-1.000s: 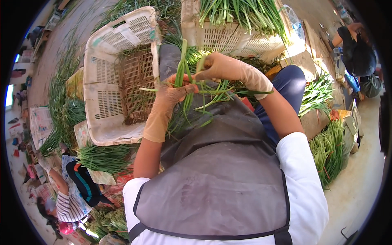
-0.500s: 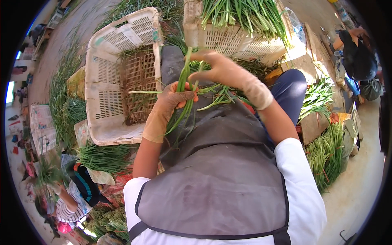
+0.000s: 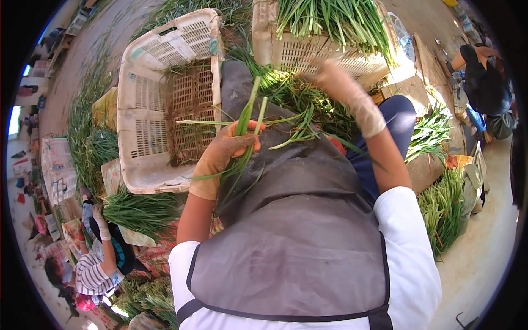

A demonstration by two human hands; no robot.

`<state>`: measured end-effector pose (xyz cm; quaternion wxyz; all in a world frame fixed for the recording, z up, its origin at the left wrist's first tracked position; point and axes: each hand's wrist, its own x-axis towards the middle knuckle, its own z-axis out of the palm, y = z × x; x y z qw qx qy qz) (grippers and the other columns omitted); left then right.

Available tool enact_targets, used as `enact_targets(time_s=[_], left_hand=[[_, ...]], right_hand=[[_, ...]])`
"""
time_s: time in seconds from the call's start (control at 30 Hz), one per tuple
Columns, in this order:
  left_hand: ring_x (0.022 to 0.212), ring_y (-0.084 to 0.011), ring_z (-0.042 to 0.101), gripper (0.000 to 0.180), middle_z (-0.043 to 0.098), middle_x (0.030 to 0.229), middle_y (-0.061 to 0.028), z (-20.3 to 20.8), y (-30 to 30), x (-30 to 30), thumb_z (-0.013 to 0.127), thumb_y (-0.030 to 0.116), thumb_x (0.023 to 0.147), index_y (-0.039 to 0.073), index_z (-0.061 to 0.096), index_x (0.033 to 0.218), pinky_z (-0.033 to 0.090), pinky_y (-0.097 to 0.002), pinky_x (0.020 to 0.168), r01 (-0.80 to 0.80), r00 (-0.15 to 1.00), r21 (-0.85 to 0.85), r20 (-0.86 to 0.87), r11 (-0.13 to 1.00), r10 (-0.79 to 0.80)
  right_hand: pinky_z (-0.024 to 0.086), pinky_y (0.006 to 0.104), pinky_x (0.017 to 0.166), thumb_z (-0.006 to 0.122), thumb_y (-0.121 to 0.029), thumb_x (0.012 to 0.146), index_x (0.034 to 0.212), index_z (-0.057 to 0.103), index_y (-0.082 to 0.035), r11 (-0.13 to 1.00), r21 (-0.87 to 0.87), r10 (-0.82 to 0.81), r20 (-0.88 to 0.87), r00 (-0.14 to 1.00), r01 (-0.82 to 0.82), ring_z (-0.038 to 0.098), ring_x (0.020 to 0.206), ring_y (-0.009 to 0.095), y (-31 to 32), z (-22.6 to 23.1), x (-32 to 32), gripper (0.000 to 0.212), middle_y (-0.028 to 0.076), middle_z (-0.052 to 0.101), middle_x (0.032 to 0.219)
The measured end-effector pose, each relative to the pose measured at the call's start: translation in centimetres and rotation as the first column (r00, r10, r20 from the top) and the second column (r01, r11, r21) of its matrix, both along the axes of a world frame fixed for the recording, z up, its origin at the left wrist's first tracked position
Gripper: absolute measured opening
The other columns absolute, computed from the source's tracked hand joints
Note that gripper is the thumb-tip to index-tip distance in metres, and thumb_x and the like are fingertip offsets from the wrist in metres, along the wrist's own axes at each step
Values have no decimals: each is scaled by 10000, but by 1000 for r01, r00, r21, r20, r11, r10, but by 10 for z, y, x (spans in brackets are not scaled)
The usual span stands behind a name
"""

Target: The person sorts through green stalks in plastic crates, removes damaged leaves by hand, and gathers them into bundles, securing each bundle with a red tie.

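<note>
Gloved in a thin tan glove, my left hand (image 3: 230,144) is closed round a few flat-leaved green stalks (image 3: 246,113) that look like garlic chives. They stand up out of the fist, and thin leaves trail below it over my dark apron (image 3: 286,242). My right hand (image 3: 333,80), in a pale glove, is raised in front of the far crate, apart from the stalks. Motion smears its fingers, so their shape and anything in them cannot be made out. Loose green leaves (image 3: 297,132) lie across my lap, and a heap of trimmings (image 3: 308,99) sits beyond them.
A white slatted crate (image 3: 125,137) with a dirty bottom stands at my left. Ahead, another crate (image 3: 297,55) bears a pile of greens (image 3: 335,22). Bundled greens (image 3: 445,203) lie at right, more (image 3: 140,212) at left. A person in stripes (image 3: 93,272) is at lower left.
My right hand has moved away from the stalks, to the right and outward. My left hand keeps its hold on them. The person at lower left has reached toward the bundled greens.
</note>
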<state>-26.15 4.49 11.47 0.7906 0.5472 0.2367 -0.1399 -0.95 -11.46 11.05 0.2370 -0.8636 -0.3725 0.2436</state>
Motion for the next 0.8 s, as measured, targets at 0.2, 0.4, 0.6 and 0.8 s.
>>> enact_targets(time_s=[0.2,0.4,0.6,0.8], left_hand=[[554,-30,426,325,629,842,-12,-9,-21,11,575,288,880,58,585,1109,300,-162,514,-44,995,89,91,995,36],[663,-66,522,379,637,918,-23,-21,-25,14,460,381,945,54,589,1085,372,-198,588,-65,991,130,121,989,49],[685,-96,548,410,632,832,-40,-29,-13,-16,446,383,954,15,608,1031,424,-222,655,-132,991,164,26,978,129],[903,-146,572,249,627,1006,-70,-75,33,-68,543,183,898,66,595,1112,455,-254,779,-375,925,734,337,567,175]], right_hand=[[447,298,837,504,-246,926,1040,637,-34,890,450,188,-493,850,65,595,850,154,17,-3,-60,275,59,662,911],[379,180,608,525,-319,921,1097,607,-91,849,461,140,-666,733,258,398,588,44,13,20,-57,299,-68,419,653],[334,194,559,485,-421,907,1018,634,-126,834,461,-264,-148,953,303,434,613,61,9,54,-6,349,-27,530,732],[400,204,594,526,-333,932,901,601,-63,260,953,208,-216,954,159,512,652,59,-59,177,47,282,-14,577,766]])
